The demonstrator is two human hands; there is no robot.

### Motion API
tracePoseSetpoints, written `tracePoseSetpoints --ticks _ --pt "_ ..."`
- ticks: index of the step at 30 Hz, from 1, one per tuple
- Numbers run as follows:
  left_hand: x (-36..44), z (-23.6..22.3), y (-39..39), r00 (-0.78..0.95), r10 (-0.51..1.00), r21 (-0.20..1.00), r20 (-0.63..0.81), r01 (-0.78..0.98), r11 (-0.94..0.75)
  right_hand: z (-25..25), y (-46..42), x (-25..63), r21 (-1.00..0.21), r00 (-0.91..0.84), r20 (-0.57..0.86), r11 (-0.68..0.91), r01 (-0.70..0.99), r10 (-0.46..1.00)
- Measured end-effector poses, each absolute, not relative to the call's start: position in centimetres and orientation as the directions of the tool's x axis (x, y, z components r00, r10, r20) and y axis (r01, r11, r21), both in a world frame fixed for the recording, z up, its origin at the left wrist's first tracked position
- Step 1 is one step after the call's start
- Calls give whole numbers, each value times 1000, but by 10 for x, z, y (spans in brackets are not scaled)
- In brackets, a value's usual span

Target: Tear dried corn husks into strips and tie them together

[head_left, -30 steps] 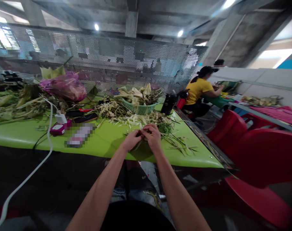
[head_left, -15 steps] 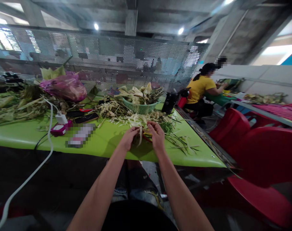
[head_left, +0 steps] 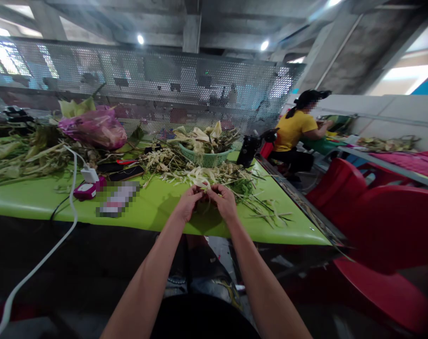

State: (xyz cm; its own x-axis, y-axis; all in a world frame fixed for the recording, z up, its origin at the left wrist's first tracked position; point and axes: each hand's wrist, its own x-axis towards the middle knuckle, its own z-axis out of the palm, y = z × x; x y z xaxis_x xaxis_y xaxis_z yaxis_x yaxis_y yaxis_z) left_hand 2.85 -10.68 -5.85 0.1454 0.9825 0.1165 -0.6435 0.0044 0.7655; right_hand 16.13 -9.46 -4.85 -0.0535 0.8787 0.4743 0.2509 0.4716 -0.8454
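Above the front edge of the green table, both hands meet at a pale, dried-looking plant strip. My left hand is closed, with its thumb and fingers pinching the strip from the left. From the right, my right hand pinches it too, fingertips close to the left ones. Part of the strip is hidden by the fingers. Just beyond my hands lie loose pale plant shreds. Behind them stands a green basket heaped with dried leaves.
To the left are a pink plastic bag, a phone, a magenta device and a white cable. A black bottle stands right of the basket. Red chairs and a seated person in yellow are at right.
My right hand has turned inward and shifted left, its fingertips now close to my left hand. The hanging end of the strip is less visible. A yellow-and-red item beside the right hand no longer shows.
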Motion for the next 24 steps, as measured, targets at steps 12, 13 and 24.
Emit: tracePoseSetpoints --ticks 12,13,24 --pt "27 -62 -106 186 979 785 83 -618 51 -50 -94 165 -907 -102 388 399 137 916" --pt "27 -62 -105 188 978 769 86 -636 55 -51 -94 166 -908 -113 385 398 130 916" --pt "24 -61 -108 153 980 807 126 -590 -12 -53 -94 166 -887 -97 427 438 145 899"
